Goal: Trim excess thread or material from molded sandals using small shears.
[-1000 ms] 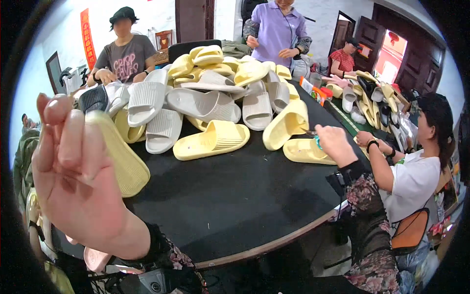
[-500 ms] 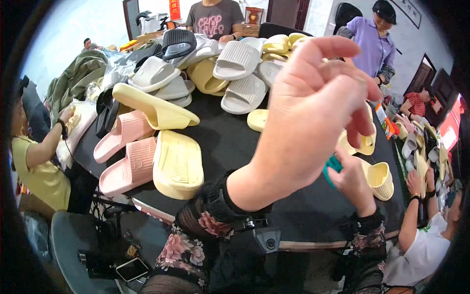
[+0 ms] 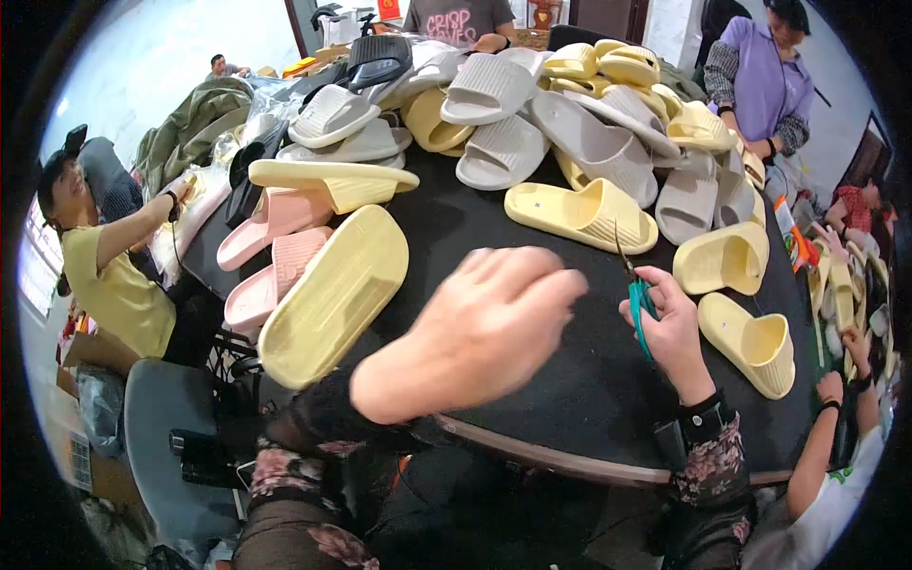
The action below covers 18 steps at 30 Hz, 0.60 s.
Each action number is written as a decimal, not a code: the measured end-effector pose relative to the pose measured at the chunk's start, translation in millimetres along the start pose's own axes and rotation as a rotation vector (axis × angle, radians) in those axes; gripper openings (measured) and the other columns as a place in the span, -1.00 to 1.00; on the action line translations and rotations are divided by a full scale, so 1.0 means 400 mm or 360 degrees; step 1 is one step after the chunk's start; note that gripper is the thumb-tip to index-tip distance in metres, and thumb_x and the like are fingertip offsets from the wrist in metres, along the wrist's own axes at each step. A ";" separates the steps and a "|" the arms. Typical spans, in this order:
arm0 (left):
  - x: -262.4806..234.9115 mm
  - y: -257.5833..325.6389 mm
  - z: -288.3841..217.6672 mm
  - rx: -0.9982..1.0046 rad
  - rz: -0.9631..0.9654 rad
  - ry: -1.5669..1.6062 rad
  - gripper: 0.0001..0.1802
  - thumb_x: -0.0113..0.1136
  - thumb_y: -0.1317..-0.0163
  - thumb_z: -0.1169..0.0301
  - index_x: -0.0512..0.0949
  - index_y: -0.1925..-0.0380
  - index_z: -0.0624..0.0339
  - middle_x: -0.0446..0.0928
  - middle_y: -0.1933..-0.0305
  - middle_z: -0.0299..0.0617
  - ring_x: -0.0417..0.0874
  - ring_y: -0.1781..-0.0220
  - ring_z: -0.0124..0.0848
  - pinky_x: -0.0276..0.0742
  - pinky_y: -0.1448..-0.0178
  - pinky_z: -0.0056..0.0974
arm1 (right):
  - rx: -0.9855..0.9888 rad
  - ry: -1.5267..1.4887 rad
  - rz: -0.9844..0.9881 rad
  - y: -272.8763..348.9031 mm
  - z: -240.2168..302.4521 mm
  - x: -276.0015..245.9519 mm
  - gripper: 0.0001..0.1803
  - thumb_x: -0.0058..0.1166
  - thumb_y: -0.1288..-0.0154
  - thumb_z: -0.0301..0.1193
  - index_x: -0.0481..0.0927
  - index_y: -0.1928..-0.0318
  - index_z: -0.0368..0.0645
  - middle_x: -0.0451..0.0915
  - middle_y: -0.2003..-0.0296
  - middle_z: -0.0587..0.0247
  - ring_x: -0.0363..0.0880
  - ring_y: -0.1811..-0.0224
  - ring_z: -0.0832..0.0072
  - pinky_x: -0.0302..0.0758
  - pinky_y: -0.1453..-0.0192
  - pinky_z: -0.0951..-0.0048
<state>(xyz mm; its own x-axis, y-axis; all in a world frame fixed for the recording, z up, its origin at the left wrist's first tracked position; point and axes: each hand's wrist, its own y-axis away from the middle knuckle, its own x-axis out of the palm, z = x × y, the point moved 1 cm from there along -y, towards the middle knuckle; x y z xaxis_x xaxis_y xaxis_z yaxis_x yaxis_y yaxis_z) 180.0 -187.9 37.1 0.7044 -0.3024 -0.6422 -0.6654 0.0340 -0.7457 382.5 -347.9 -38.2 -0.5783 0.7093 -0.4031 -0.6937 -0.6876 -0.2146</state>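
My right hand (image 3: 676, 328) grips scissors by their teal handles (image 3: 642, 318), the blades pointing up toward a yellow slide slipper (image 3: 584, 214) on the black table. My left hand (image 3: 480, 323) hovers over the table with its back up and fingers curled, slightly blurred; its fingertips are hidden, so whatever they may hold does not show. Left of it, a yellow slipper (image 3: 332, 299) lies sole up, slanted across the near edge. Two more yellow slippers, one upper (image 3: 724, 258) and one lower (image 3: 750, 344), lie to the right of my right hand.
Grey slippers (image 3: 502, 152) and yellow ones are heaped along the far side of the table (image 3: 532, 399). Pink slippers (image 3: 275, 223) lie at the left. Other people sit or stand around, one in a purple shirt (image 3: 760, 81). A grey chair (image 3: 176, 446) stands at lower left.
My left hand has come down and to the left. The scissors in my right hand have been raised, their blades now showing. At the left, the sole-up yellow slipper lies more slanted.
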 end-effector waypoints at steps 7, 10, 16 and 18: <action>-0.095 0.156 0.171 -0.0664 0.1020 -0.1089 -0.30 0.36 0.00 0.32 0.35 -0.18 0.21 0.13 -0.40 0.10 0.13 -0.42 0.05 0.12 -0.40 0.07 | -0.0083 -0.0110 0.0049 0.002 0.008 -0.004 -0.60 0.24 -0.16 -0.52 0.46 0.00 -0.33 0.62 0.39 0.23 0.57 0.32 0.67 0.50 0.23 0.57; -0.140 0.172 0.171 -0.0565 0.0865 -0.1219 -0.18 0.37 0.02 0.31 0.26 -0.28 0.19 -0.01 -0.46 0.11 0.01 -0.48 0.08 0.03 -0.44 0.10 | -0.0097 -0.0096 0.0049 -0.001 0.009 -0.002 -0.62 0.22 -0.18 -0.52 0.46 -0.01 -0.31 0.62 0.38 0.23 0.57 0.33 0.67 0.50 0.24 0.57; -0.201 0.171 0.155 -0.0785 0.0515 -0.1371 -0.05 0.40 0.02 0.30 0.12 -0.37 0.12 0.00 -0.45 0.20 0.04 -0.44 0.26 0.12 -0.39 0.17 | -0.0209 -0.0019 -0.0033 -0.002 0.013 -0.007 -0.60 0.25 -0.15 -0.52 0.46 0.00 -0.31 0.62 0.39 0.23 0.54 0.33 0.69 0.49 0.25 0.57; -0.227 0.169 0.162 -0.0781 0.0291 -0.1360 -0.07 0.33 -0.02 0.39 0.07 -0.39 0.15 0.06 -0.42 0.25 0.14 -0.41 0.24 0.21 -0.35 0.13 | -0.0247 -0.0020 -0.0067 -0.002 0.014 -0.012 -0.60 0.25 -0.15 -0.52 0.46 0.01 -0.31 0.62 0.40 0.23 0.53 0.33 0.69 0.49 0.25 0.57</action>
<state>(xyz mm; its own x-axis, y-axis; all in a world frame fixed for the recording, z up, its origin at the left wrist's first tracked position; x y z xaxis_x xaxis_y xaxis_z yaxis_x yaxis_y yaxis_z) 87.1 -96.4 33.7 0.3941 0.4605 -0.7954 -0.6741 -0.4435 -0.5907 383.4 -350.0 -31.0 -0.5564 0.7390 -0.3798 -0.6433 -0.6725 -0.3661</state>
